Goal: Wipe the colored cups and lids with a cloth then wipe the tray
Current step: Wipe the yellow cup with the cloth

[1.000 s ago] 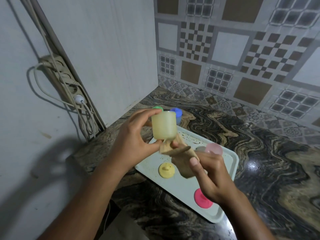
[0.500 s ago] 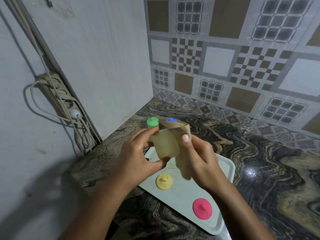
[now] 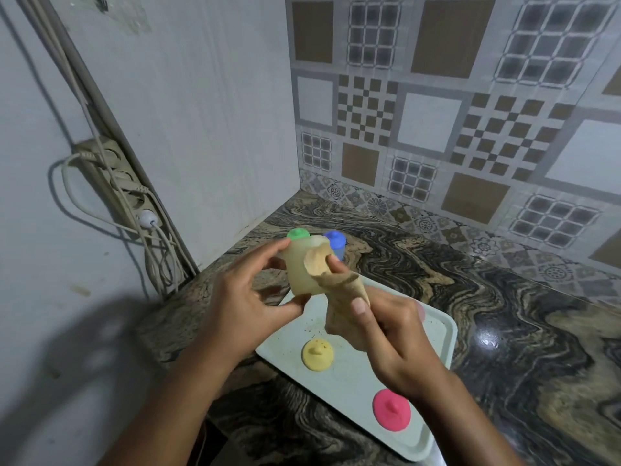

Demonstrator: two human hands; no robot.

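Observation:
My left hand [image 3: 245, 297] grips a pale yellow cup [image 3: 300, 272] above the tray, fingers at its top and thumb at its base. My right hand [image 3: 386, 334] holds a tan cloth [image 3: 339, 287] and pushes a fold of it against the cup's side near the rim. Below lies a pale green tray [image 3: 437, 334] with a yellow lid [image 3: 318, 354] and a pink lid [image 3: 391, 410] on it. A sliver of a pink cup [image 3: 420, 311] shows behind my right hand.
A green-lidded cup [image 3: 297, 234] and a blue-lidded cup [image 3: 336, 243] stand on the marbled counter behind the tray, near the corner. A power strip [image 3: 127, 190] with cables hangs on the left wall. Patterned tiles cover the back wall.
The cloth, which covered the cup's front half a second ago, has slid to the cup's right side and my right hand has dropped lower. The yellow cup shows again.

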